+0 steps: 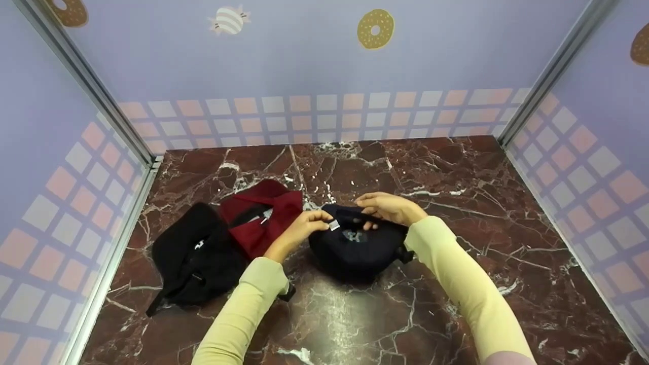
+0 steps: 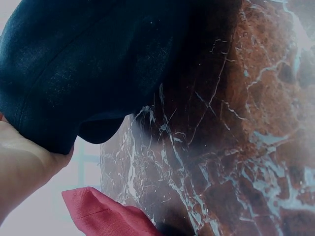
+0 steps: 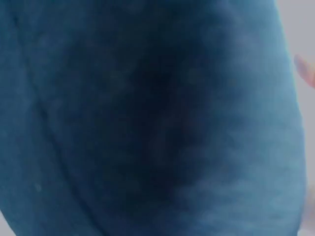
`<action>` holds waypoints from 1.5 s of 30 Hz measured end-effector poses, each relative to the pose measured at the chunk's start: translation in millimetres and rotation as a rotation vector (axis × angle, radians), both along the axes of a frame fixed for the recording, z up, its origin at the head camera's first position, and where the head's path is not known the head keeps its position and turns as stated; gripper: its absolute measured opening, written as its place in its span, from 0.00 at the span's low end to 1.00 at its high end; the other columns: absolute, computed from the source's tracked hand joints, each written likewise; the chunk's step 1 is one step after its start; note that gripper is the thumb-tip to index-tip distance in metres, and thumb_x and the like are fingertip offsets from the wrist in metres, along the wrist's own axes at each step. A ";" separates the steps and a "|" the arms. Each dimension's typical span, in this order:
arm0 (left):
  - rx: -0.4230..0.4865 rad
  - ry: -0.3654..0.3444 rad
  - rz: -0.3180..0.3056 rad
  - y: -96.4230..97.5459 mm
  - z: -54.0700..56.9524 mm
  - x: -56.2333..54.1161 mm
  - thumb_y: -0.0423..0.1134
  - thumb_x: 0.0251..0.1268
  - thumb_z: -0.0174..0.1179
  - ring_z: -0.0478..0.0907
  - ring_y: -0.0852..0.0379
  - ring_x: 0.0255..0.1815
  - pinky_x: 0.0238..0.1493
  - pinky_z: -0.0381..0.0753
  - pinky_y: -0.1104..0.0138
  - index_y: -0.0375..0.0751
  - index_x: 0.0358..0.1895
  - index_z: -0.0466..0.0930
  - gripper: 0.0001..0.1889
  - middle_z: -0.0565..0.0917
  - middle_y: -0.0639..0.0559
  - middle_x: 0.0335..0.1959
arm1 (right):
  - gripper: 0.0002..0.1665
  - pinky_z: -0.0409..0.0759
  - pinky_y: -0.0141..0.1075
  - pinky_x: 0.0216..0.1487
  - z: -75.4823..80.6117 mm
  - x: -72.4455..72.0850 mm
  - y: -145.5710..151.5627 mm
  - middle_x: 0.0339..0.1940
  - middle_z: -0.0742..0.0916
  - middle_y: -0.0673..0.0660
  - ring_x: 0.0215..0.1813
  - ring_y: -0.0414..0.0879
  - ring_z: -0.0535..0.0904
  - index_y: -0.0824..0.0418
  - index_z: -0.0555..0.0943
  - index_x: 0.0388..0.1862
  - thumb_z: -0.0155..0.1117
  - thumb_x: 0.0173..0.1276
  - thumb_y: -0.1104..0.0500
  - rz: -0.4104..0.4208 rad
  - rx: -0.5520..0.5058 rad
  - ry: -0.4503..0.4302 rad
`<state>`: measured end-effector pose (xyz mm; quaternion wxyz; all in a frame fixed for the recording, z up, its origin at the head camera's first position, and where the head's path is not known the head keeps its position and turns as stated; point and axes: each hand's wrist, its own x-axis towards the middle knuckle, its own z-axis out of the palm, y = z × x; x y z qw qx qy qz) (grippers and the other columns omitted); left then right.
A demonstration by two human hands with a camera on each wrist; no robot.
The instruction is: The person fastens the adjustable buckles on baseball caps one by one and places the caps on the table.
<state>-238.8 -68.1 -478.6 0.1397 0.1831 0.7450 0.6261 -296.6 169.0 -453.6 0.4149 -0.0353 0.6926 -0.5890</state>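
Note:
A dark navy cap (image 1: 355,253), its inside turned up, is held between both hands at mid-table. My left hand (image 1: 304,228) pinches its left edge beside a small white label (image 1: 333,224). On the far right side, my right hand (image 1: 390,208) grips the rim, with fingertips curled over into the cap. In the left wrist view the cap's outer cloth (image 2: 88,64) hangs over the left hand (image 2: 29,157). Cap cloth (image 3: 147,118) fills most of the right wrist view, and a blurred fingertip (image 3: 306,71) shows at the right edge.
Left of the hands lie a red cap (image 1: 291,208) and a black cap (image 1: 197,258), side by side and overlapping. The dark red marble tabletop (image 1: 350,319) is bounded by patterned panels (image 1: 304,61) at the back and both sides.

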 end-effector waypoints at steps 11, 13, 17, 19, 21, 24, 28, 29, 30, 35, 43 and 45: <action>0.016 0.001 -0.008 0.0 -3.2 -0.4 0.28 0.51 0.53 0.69 0.67 0.33 0.39 0.67 0.75 0.18 0.41 0.72 0.15 0.76 0.59 0.29 | 0.25 0.75 0.32 0.25 9.9 9.1 6.5 0.30 0.82 0.57 0.24 0.45 0.78 0.67 0.60 0.59 0.49 0.65 0.61 0.017 -0.205 0.004; 0.010 0.001 -0.004 0.0 -3.5 -0.1 0.28 0.51 0.52 0.69 0.67 0.33 0.39 0.67 0.75 0.18 0.41 0.72 0.15 0.76 0.59 0.29 | 0.24 0.76 0.32 0.25 11.3 10.1 7.1 0.27 0.83 0.57 0.24 0.44 0.78 0.67 0.62 0.58 0.50 0.65 0.61 0.026 -0.212 0.013; -0.014 0.010 0.004 -0.5 -5.3 -0.7 0.29 0.51 0.53 0.69 0.66 0.34 0.40 0.67 0.75 0.19 0.41 0.73 0.15 0.77 0.57 0.31 | 0.19 0.75 0.30 0.24 15.7 12.4 6.3 0.23 0.81 0.54 0.23 0.42 0.77 0.64 0.67 0.53 0.52 0.63 0.62 0.033 -0.219 0.022; -0.024 0.006 0.007 -0.6 -5.3 -0.9 0.29 0.51 0.53 0.69 0.65 0.35 0.41 0.67 0.75 0.20 0.41 0.73 0.15 0.77 0.55 0.32 | 0.17 0.75 0.30 0.24 19.3 14.3 5.2 0.22 0.80 0.54 0.23 0.41 0.77 0.64 0.68 0.51 0.53 0.63 0.63 0.033 -0.229 0.024; -0.027 -0.001 0.006 -0.4 -3.4 -0.2 0.29 0.52 0.53 0.69 0.65 0.35 0.41 0.66 0.75 0.19 0.41 0.73 0.15 0.77 0.54 0.32 | 0.17 0.74 0.30 0.23 23.4 16.3 3.5 0.23 0.80 0.53 0.22 0.41 0.76 0.64 0.68 0.51 0.53 0.62 0.64 0.042 -0.242 0.033; -0.025 -0.007 0.001 0.2 5.9 4.8 0.27 0.52 0.52 0.69 0.66 0.33 0.40 0.67 0.74 0.18 0.41 0.72 0.14 0.78 0.53 0.32 | 0.17 0.74 0.30 0.23 31.0 19.9 0.3 0.22 0.79 0.53 0.22 0.41 0.76 0.65 0.68 0.50 0.52 0.62 0.65 0.060 -0.259 0.053; -0.029 -0.008 -0.003 1.1 19.6 11.8 0.27 0.54 0.51 0.69 0.68 0.31 0.38 0.67 0.75 0.16 0.40 0.71 0.14 0.78 0.54 0.31 | 0.14 0.74 0.30 0.23 41.0 24.8 -4.7 0.21 0.79 0.53 0.22 0.41 0.76 0.63 0.69 0.47 0.51 0.62 0.67 0.096 -0.260 0.109; -0.033 -0.004 -0.005 1.2 21.9 13.1 0.27 0.54 0.51 0.69 0.69 0.31 0.38 0.67 0.75 0.17 0.40 0.71 0.13 0.78 0.53 0.31 | 0.13 0.73 0.30 0.23 43.4 26.2 -5.9 0.21 0.79 0.53 0.22 0.41 0.76 0.63 0.70 0.46 0.51 0.62 0.67 0.104 -0.257 0.124; -0.039 0.001 -0.007 1.3 21.9 12.7 0.27 0.54 0.51 0.69 0.69 0.31 0.38 0.67 0.75 0.17 0.40 0.72 0.13 0.78 0.53 0.31 | 0.12 0.73 0.30 0.23 45.5 27.4 -7.1 0.21 0.80 0.53 0.22 0.41 0.76 0.63 0.70 0.45 0.51 0.62 0.67 0.109 -0.255 0.138; -0.064 0.028 -0.013 1.4 23.4 12.2 0.28 0.55 0.52 0.69 0.70 0.32 0.39 0.67 0.75 0.17 0.40 0.73 0.13 0.79 0.50 0.32 | 0.05 0.72 0.30 0.22 54.2 33.8 -11.6 0.19 0.79 0.52 0.19 0.40 0.74 0.63 0.72 0.38 0.52 0.63 0.66 0.125 -0.257 0.206; -0.070 0.008 -0.042 1.4 25.0 12.1 0.28 0.56 0.52 0.68 0.70 0.31 0.38 0.67 0.76 0.17 0.39 0.73 0.13 0.77 0.57 0.29 | 0.11 0.64 0.28 0.21 53.1 38.2 -14.5 0.09 0.72 0.48 0.13 0.38 0.65 0.64 0.75 0.24 0.49 0.64 0.64 0.215 -0.191 0.322; -0.075 0.015 -0.057 1.2 23.9 11.1 0.28 0.56 0.52 0.68 0.70 0.31 0.38 0.67 0.76 0.17 0.39 0.74 0.13 0.77 0.59 0.28 | 0.12 0.61 0.27 0.20 50.8 38.8 -14.5 0.08 0.71 0.47 0.12 0.38 0.63 0.63 0.75 0.23 0.49 0.65 0.64 0.241 -0.150 0.341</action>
